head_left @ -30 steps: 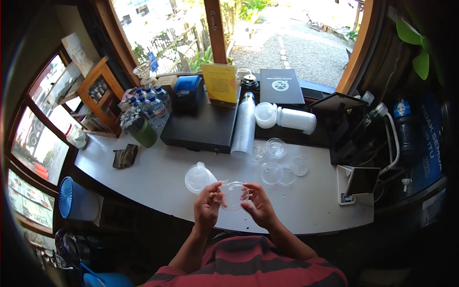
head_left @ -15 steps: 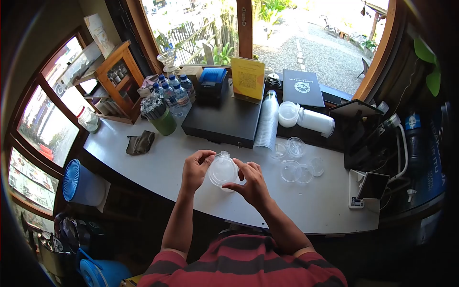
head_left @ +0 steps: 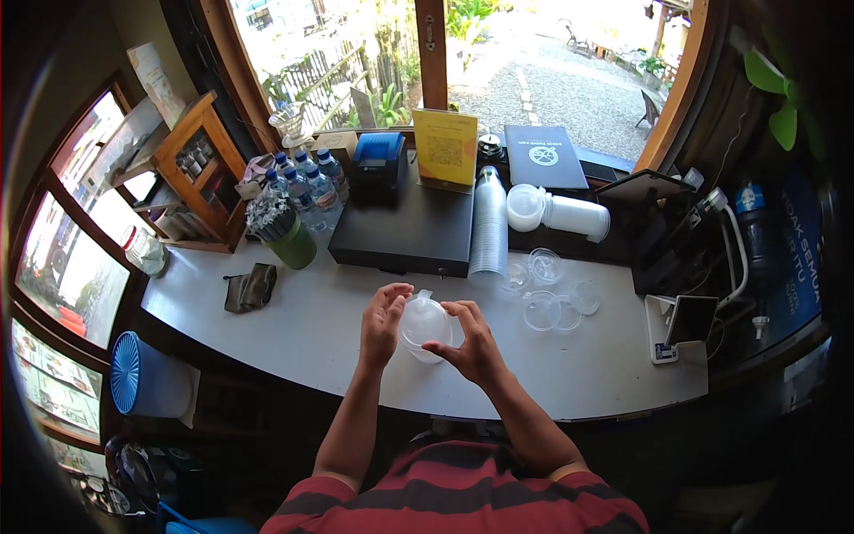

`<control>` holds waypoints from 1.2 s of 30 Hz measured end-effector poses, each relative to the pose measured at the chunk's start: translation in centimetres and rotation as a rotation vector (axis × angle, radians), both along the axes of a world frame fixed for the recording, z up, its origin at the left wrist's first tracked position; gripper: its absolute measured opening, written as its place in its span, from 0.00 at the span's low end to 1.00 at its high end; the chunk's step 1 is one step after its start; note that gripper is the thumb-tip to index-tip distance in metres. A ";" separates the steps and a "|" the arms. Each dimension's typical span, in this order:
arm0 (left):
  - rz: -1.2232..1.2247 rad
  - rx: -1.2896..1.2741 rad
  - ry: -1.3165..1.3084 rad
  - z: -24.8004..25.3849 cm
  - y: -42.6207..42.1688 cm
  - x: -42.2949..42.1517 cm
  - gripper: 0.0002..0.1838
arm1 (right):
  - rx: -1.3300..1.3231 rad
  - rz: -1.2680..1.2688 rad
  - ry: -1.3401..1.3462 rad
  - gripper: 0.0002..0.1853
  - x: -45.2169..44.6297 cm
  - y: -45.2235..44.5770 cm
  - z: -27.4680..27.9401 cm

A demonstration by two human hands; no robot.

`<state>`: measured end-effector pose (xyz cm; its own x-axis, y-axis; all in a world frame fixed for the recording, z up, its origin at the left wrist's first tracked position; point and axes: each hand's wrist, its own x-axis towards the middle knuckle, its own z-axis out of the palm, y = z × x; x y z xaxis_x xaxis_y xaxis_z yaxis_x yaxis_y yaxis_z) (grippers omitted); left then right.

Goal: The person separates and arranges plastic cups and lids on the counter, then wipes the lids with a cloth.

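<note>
A clear plastic cup (head_left: 425,327) with a lid on top stands on the white counter, in front of my body. Its lid has a small tab that points away from me. My left hand (head_left: 382,327) is at the cup's left side, with bent fingers against the lid's rim. Around the right side curves my right hand (head_left: 469,340), its thumb at the near edge and its fingers at the far edge. To the right, several clear round lids (head_left: 543,311) lie loose on the counter.
Behind the cup sits a black cash drawer (head_left: 400,233). A stack of clear cups (head_left: 488,227) lies beside it, with white tubs (head_left: 574,216) further right. Water bottles (head_left: 322,191), a green straw holder (head_left: 292,242) and a dark pouch (head_left: 250,287) are on the left; a small screen (head_left: 690,320) is at right.
My left hand's fingers have shifted from a pinch at the lid's far edge to the rim's left side. My right hand keeps its hold. The whole view has turned slightly.
</note>
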<state>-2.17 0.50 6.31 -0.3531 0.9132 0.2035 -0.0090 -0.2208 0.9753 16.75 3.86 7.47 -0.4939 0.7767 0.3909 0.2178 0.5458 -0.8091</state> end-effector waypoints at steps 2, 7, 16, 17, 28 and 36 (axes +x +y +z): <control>-0.060 -0.044 -0.007 0.1 -0.5 0.5 0.13 | -0.026 -0.005 0.017 0.42 0.0 -0.2 -0.5; -0.100 -0.004 -0.147 -1.2 -0.3 0.7 0.13 | -0.060 0.007 0.031 0.43 0.0 -0.1 -1.4; 0.231 0.225 -0.358 -1.5 -1.8 0.0 0.27 | 0.123 -0.296 -0.107 0.40 4.6 3.5 -4.6; 0.325 0.244 -0.353 -1.3 -2.3 -0.2 0.29 | 0.205 -0.449 -0.234 0.40 6.2 4.7 -5.5; 0.625 0.377 0.000 0.6 -5.0 2.5 0.12 | -0.027 -0.322 -0.401 0.40 13.0 7.3 -6.6; 0.152 0.287 0.021 5.7 -5.0 6.0 0.23 | -0.722 0.559 0.739 0.27 6.0 2.3 4.8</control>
